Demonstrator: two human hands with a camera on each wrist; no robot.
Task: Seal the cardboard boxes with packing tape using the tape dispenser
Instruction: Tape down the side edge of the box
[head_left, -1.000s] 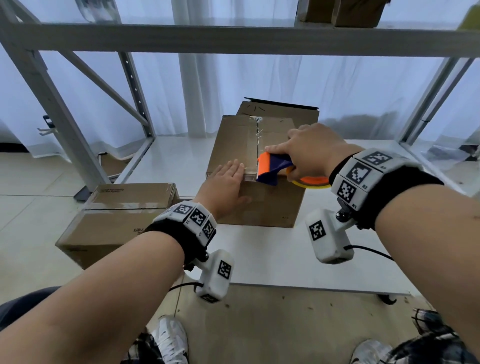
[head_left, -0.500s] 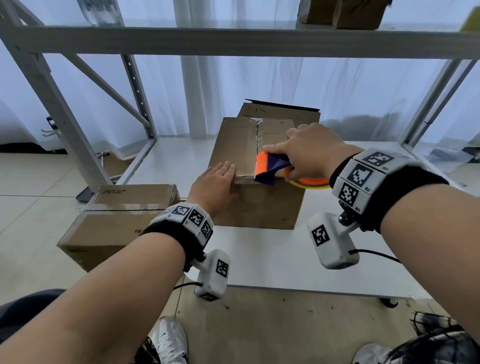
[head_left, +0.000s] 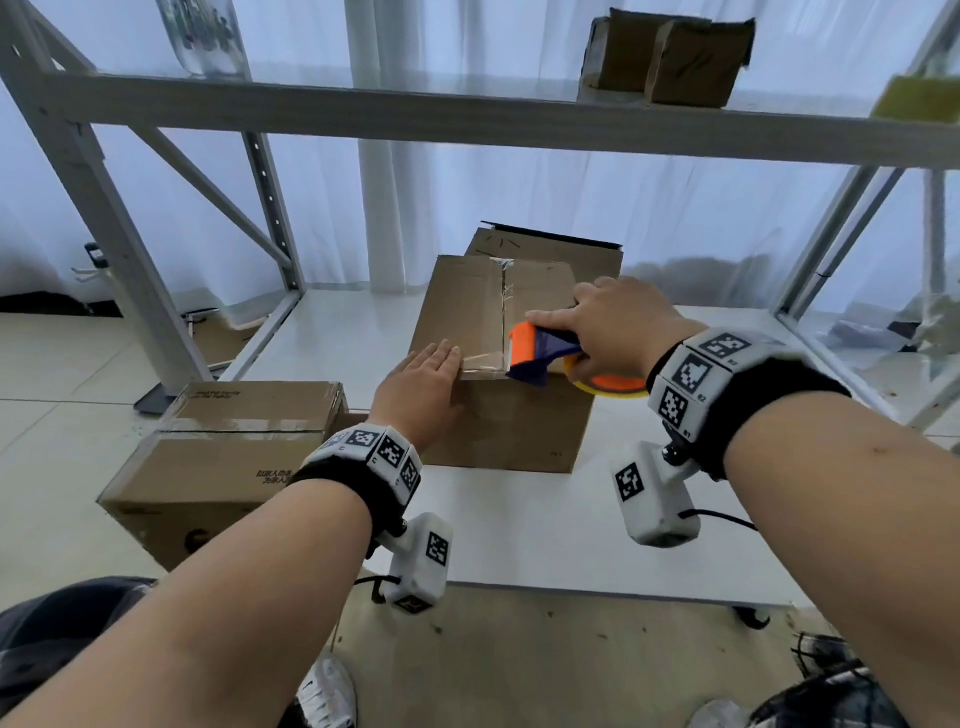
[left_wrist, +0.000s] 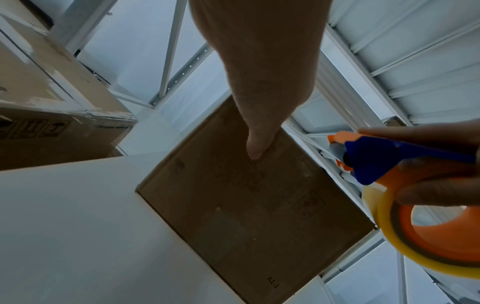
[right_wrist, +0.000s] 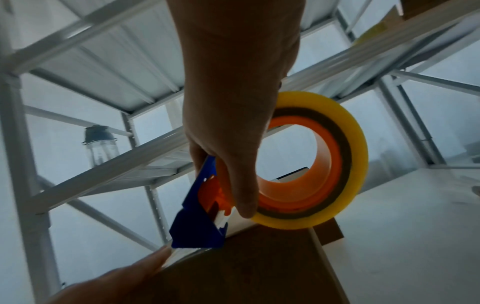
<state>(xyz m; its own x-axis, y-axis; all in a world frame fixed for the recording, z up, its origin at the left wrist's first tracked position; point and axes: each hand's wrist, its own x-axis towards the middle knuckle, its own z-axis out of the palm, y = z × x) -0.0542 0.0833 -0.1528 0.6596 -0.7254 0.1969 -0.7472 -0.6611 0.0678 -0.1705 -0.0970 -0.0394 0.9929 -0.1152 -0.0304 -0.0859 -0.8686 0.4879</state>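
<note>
White shelving unit (head_left: 467, 111), lower shelf (head_left: 519, 530) bearing 1 cardboard box (head_left: 509, 415). Second box (head_left: 228, 452) on floor, left of shelf. Left hand (head_left: 421, 389): fingers straight, flat on near top edge of cardboard box, thumb on front face. Right hand (head_left: 618, 327): fingers curled round tape dispenser (head_left: 540, 353) at near end of centre seam. Tape roll (right_wrist: 337, 164) yellow, mounted on dispenser.

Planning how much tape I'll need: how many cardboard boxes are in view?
4: the brown box being taped on the white table, one behind it, one on the floor left, one on the upper shelf. Others may be hidden.
</note>
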